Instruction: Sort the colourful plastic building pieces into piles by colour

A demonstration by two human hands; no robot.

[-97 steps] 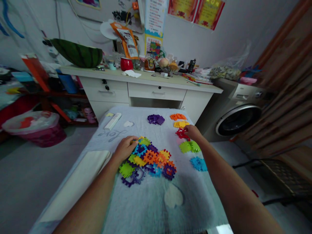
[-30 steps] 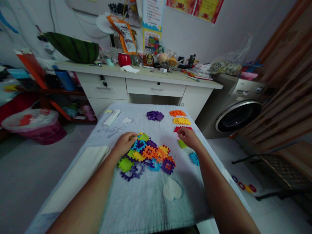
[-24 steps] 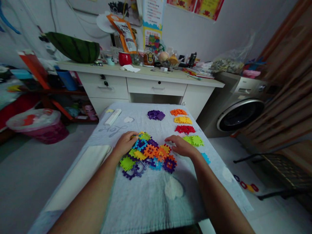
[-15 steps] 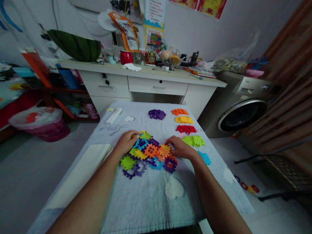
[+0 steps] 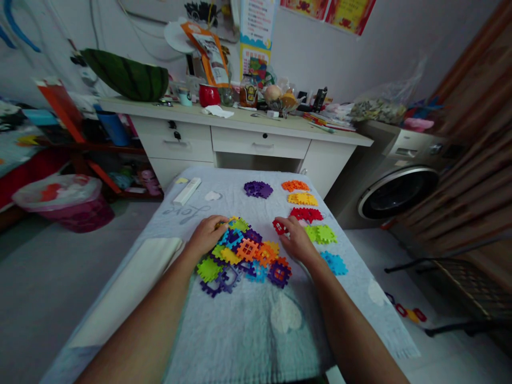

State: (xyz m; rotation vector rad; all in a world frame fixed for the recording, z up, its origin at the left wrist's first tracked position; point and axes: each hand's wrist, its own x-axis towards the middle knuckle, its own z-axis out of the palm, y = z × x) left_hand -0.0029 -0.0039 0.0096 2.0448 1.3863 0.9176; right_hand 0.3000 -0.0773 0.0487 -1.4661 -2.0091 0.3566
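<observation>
A mixed pile of notched plastic building pieces (image 5: 248, 250) in green, blue, purple, orange and yellow lies mid-table. At its upper left edge rests my left hand (image 5: 208, 233), fingers bent together around something too hidden to make out. My right hand (image 5: 298, 240) pinches a red notched square piece (image 5: 279, 226), just above and right of the pile. Beyond that hand are sorted groups: orange pieces (image 5: 295, 185), yellow pieces (image 5: 303, 199), red pieces (image 5: 306, 215), light green pieces (image 5: 321, 234) and blue pieces (image 5: 335, 263). Purple pieces (image 5: 258, 189) lie farther back.
A pale cloth (image 5: 256, 336) covers the table. On its left are a white box-like strip (image 5: 187, 191) and a long cream roll (image 5: 132, 288). Behind stands a white desk (image 5: 260, 141) with clutter on top. A washing machine (image 5: 392, 176) is to the right, a pink bin (image 5: 68, 205) to the left.
My right hand has drawn a red piece away from the pile, up and slightly right. My left hand has stayed almost in place.
</observation>
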